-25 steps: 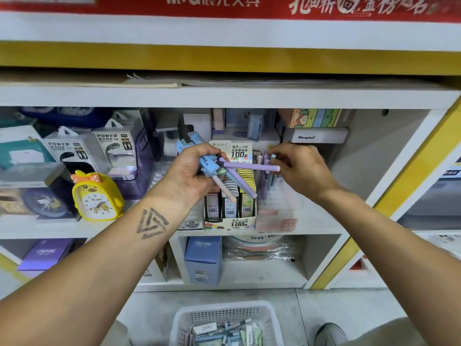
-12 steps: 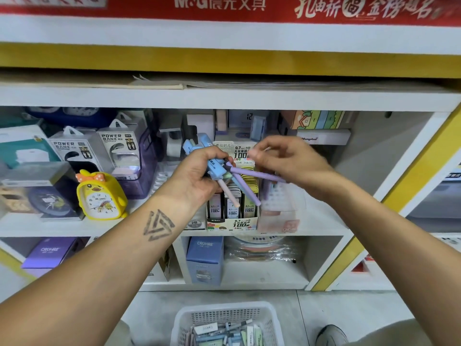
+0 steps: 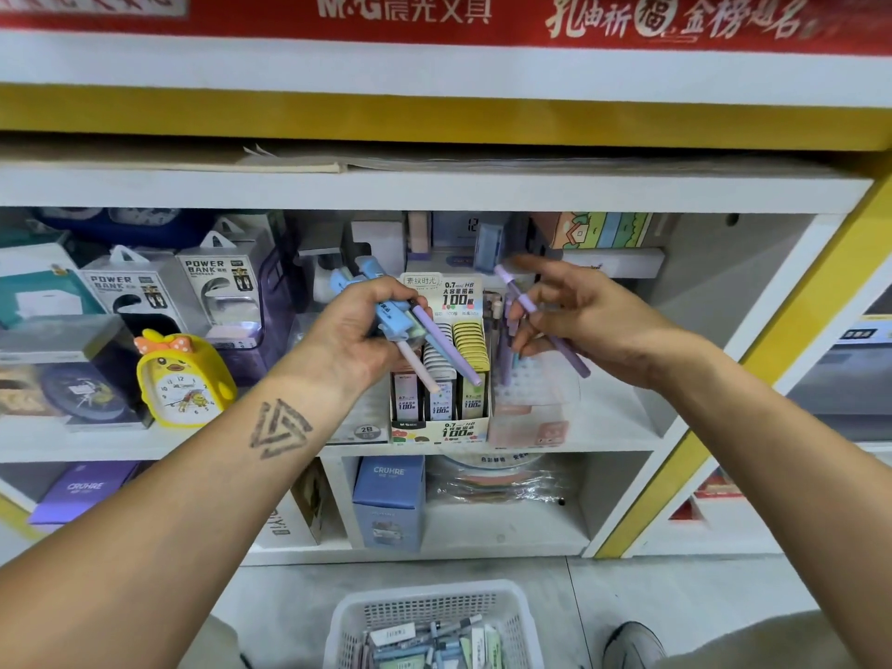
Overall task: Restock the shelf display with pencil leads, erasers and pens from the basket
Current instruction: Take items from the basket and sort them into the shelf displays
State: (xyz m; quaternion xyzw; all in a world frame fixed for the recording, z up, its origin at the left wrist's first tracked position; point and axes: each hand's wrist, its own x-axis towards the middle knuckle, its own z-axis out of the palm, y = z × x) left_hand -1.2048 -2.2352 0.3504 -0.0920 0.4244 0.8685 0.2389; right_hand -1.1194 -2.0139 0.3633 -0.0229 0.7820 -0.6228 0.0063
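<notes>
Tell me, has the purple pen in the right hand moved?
Yes. The purple pen has swung from level to slanted, now right of the pencil lead box.

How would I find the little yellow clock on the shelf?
Look at the middle shelf, left of the left hand. Beside the power bank boxes stands the clock: the only bright yellow thing there, chick-shaped, with an orange bow on top.

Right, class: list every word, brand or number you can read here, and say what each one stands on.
"M&G": red banner, followed by Chinese characters.
"POWER BANK": two clear packs.
"0.7 HB" and "100": lead display box.
"2B": the box to its left.
"CRUHRE": blue box and purple box.
"12": yellow clock face.
Basket labels: too blurred to read.
</notes>
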